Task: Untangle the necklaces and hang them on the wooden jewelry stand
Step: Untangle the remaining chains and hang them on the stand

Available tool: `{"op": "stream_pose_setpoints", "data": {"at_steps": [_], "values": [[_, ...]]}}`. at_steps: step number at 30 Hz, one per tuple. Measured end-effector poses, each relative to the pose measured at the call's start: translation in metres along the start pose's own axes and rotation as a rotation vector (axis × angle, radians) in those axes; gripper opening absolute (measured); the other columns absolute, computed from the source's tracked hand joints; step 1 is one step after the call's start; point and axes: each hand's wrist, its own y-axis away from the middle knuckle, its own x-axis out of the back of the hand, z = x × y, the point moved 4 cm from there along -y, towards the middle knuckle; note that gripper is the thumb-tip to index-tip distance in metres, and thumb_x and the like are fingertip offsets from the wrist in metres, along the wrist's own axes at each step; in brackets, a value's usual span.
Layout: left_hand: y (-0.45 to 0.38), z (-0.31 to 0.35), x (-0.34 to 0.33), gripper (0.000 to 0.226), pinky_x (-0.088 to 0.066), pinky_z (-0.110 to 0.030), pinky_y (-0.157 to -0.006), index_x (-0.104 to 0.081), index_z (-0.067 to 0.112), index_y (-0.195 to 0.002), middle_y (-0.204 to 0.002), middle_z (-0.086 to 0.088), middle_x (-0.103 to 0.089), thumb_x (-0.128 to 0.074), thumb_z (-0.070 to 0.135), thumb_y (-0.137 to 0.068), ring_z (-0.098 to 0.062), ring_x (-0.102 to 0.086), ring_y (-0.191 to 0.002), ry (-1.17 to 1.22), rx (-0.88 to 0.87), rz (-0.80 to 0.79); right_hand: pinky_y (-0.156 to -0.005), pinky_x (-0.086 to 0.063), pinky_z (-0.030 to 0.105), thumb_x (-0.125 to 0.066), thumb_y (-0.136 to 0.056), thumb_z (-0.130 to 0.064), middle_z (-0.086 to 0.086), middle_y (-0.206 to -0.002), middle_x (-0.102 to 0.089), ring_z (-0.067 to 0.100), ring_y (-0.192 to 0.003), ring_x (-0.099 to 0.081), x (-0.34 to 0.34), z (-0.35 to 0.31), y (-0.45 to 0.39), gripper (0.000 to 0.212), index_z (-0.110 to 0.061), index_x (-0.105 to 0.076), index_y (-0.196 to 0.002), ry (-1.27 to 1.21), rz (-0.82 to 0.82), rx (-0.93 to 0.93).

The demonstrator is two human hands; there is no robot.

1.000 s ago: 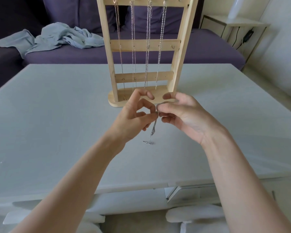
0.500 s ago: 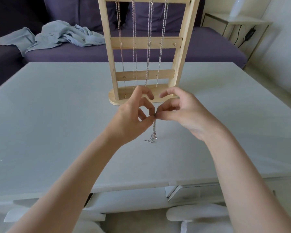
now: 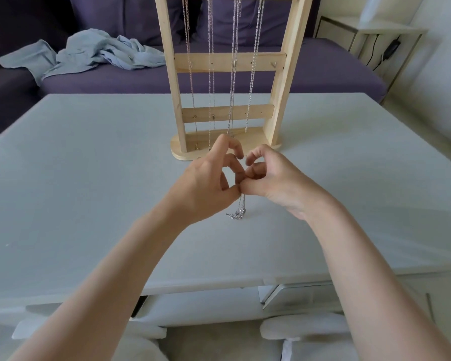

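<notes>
My left hand (image 3: 208, 183) and right hand (image 3: 268, 178) had closed in since a second before, thumb tips now touching at frame centre, both pinching the tangled necklace (image 3: 239, 211). Its knotted end dangled just below them, brushing the surface (image 3: 89, 178). I judged untangling unfinished; four chains already hung on the stand (image 3: 279, 74) behind.

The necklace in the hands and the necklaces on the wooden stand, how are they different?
The held necklace is pinched between the left hand and right hand; the hanging necklaces dangle from the wooden stand. The held necklace ends in a bunched clump near the table; the hanging necklaces fall straight and separate. All are thin silver chains.
</notes>
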Motion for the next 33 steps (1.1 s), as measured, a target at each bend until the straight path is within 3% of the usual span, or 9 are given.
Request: {"op": "stream_pose_setpoints", "data": {"at_steps": [6,9,12,14,17,22,26,30,33], "values": [[-0.002,-0.001,0.002,0.045,-0.040,-0.017,-0.051,-0.035,0.025,-0.092,-0.078,0.019,-0.055,-0.061,-0.009,-0.077,-0.006,-0.047,-0.050,0.214,-0.020,0.074,-0.067,-0.038,0.024,-0.065,-0.067,-0.001,-0.006,-0.061,-0.054,0.011,-0.057,-0.045,0.002,-0.002,-0.001,0.034,-0.016,-0.043,-0.088,-0.200,0.060,-0.004],[-0.001,0.000,0.002,0.037,-0.036,-0.017,-0.050,-0.038,0.019,-0.091,-0.074,0.004,-0.056,-0.060,-0.006,-0.076,-0.007,-0.045,-0.051,0.612,0.143,0.160,-0.058,-0.037,0.022,-0.059,-0.069,0.007,0.001,-0.063,-0.054,0.015,-0.058,-0.044,0.001,-0.006,-0.002,0.030,-0.012,-0.042,-0.085,-0.454,0.057,0.015],[-0.001,-0.007,-0.007,0.027,-0.041,-0.018,-0.053,-0.040,0.022,-0.088,-0.068,0.009,-0.055,-0.052,-0.002,-0.085,-0.010,-0.046,-0.057,1.008,0.366,0.216,-0.056,-0.035,0.022,-0.055,-0.059,-0.001,0.003,-0.064,-0.053,0.015,-0.059,-0.046,-0.004,-0.011,-0.003,0.030,-0.013,-0.041,-0.082,-0.552,0.076,0.068],[-0.002,-0.012,-0.008,0.027,-0.045,-0.018,-0.057,-0.040,0.023,-0.082,-0.065,0.009,-0.053,-0.045,-0.002,-0.088,-0.009,-0.049,-0.060,1.133,0.437,0.277,-0.057,-0.035,0.021,-0.058,-0.066,0.005,0.000,-0.062,-0.052,0.012,-0.057,-0.044,-0.007,-0.013,-0.004,0.030,-0.013,-0.041,-0.083,-0.551,0.114,0.097],[-0.004,-0.014,-0.003,0.026,-0.050,-0.020,-0.063,-0.041,0.022,-0.080,-0.066,0.008,-0.052,-0.045,-0.002,-0.090,-0.008,-0.053,-0.063,1.108,0.409,0.335,-0.061,-0.039,0.020,-0.056,-0.081,0.010,-0.004,-0.061,-0.056,0.006,-0.056,-0.048,-0.002,-0.012,-0.002,0.023,-0.011,-0.050,-0.089,-0.442,0.203,0.124],[-0.005,-0.011,0.004,0.024,-0.050,-0.021,-0.066,-0.039,0.020,-0.088,-0.069,0.007,-0.054,-0.053,0.000,-0.090,-0.009,-0.059,-0.069,1.028,0.291,0.291,-0.063,-0.044,0.017,-0.066,-0.085,-0.007,-0.005,-0.072,-0.067,0.003,-0.066,-0.055,0.005,-0.015,0.000,0.012,-0.016,-0.071,-0.080,-0.219,0.194,0.225],[-0.004,-0.009,0.003,0.024,-0.048,-0.020,-0.067,-0.038,0.018,-0.089,-0.074,0.004,-0.053,-0.050,-0.003,-0.091,-0.010,-0.060,-0.070,0.862,0.273,0.263,-0.062,-0.044,0.016,-0.068,-0.082,-0.005,-0.011,-0.065,-0.067,0.001,-0.062,-0.054,0.005,-0.015,0.001,0.018,-0.020,-0.072,-0.073,-0.183,0.212,0.213],[-0.005,-0.010,0.005,0.026,-0.045,-0.018,-0.065,-0.042,0.018,-0.089,-0.075,0.004,-0.054,-0.058,0.005,-0.074,-0.009,-0.053,-0.068,0.577,0.235,0.238,-0.056,-0.040,0.014,-0.072,-0.079,-0.008,-0.005,-0.063,-0.063,-0.001,-0.052,-0.048,0.008,-0.016,0.002,0.015,-0.018,-0.069,-0.068,-0.018,0.191,0.174],[-0.004,-0.009,0.006,0.031,-0.044,-0.019,-0.064,-0.042,0.018,-0.088,-0.078,0.001,-0.052,-0.056,-0.010,-0.081,-0.007,-0.050,-0.065,0.470,0.223,0.226,-0.056,-0.040,0.017,-0.067,-0.079,-0.008,0.000,-0.065,-0.058,0.004,-0.052,-0.046,0.006,-0.015,0.002,0.015,-0.017,-0.066,-0.067,0.103,0.126,0.140]]}}
